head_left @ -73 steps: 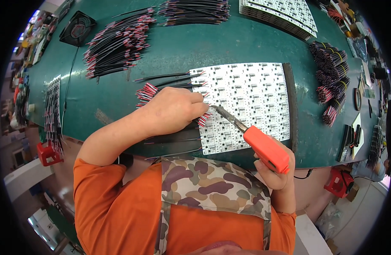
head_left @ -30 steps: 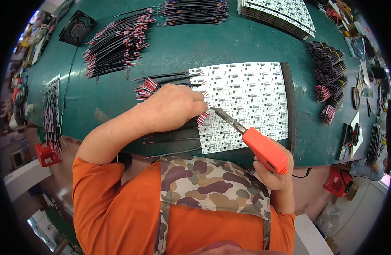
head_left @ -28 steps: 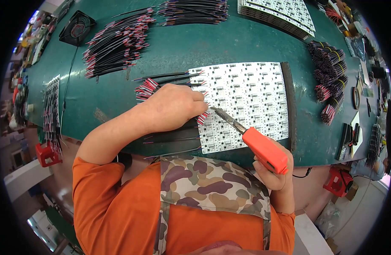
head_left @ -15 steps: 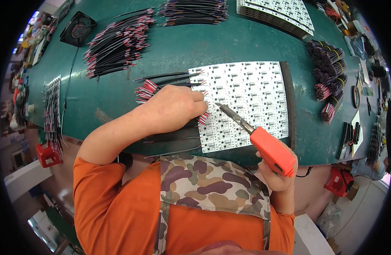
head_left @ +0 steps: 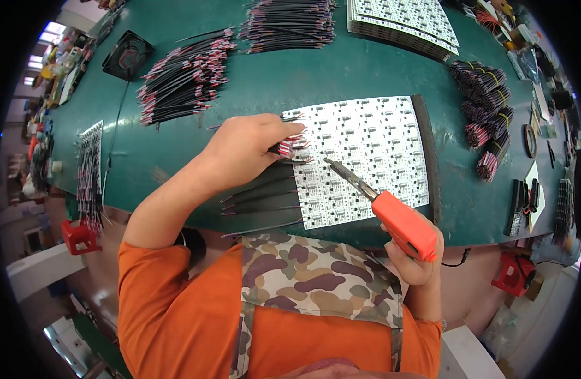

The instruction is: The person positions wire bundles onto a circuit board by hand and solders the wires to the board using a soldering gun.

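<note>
On the green workbench (head_left: pixel 315 76), a white rectangular circuit panel (head_left: pixel 379 145) lies centre. The left hand (head_left: pixel 243 148) pinches red-and-black wire leads (head_left: pixel 289 146) at the panel's left edge. The right hand (head_left: pixel 413 262), near right, is closed around an orange-handled soldering iron (head_left: pixel 382 205), whose tip slants far-left toward the leads.

On my green surface (head_left: pixel 341 69) a black fan (head_left: pixel 127 55) sits far left, beside heaps of red-and-black wires (head_left: pixel 184 79). A stack of white circuit panels (head_left: pixel 404 20) lies at the far edge, bundled wires (head_left: pixel 486 107) at right. A red stool (head_left: pixel 80 237) stands below.
</note>
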The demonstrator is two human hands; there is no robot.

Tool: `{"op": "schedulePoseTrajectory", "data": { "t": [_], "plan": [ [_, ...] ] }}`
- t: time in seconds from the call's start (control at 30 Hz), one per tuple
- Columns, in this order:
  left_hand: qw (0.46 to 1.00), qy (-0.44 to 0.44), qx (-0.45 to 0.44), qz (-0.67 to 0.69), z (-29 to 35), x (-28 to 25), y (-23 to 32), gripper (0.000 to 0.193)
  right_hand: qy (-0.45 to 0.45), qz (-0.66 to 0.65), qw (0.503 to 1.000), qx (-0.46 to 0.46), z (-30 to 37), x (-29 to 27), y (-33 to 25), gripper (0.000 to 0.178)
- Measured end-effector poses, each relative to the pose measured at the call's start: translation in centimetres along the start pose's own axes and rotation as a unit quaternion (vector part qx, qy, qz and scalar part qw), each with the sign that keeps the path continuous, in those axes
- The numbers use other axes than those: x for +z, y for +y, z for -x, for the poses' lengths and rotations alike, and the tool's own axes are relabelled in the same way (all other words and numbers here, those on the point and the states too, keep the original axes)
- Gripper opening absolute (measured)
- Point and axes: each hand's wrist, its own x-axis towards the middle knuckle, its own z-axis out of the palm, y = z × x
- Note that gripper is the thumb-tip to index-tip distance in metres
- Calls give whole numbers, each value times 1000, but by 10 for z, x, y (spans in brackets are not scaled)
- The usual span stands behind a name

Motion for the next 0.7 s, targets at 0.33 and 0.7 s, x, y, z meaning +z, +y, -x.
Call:
{"op": "schedulePoseTrajectory", "data": {
  "t": [0.33, 0.7],
  "plan": [
    [994, 24, -71, 74, 0, -8, 10, 24, 15, -26, 999, 18, 7, -1, 0, 47],
    [995, -52, -14, 86, 6, 20, 16, 21, 29, -59, 997, 45, 14, -2, 3, 43]
  ]
}}
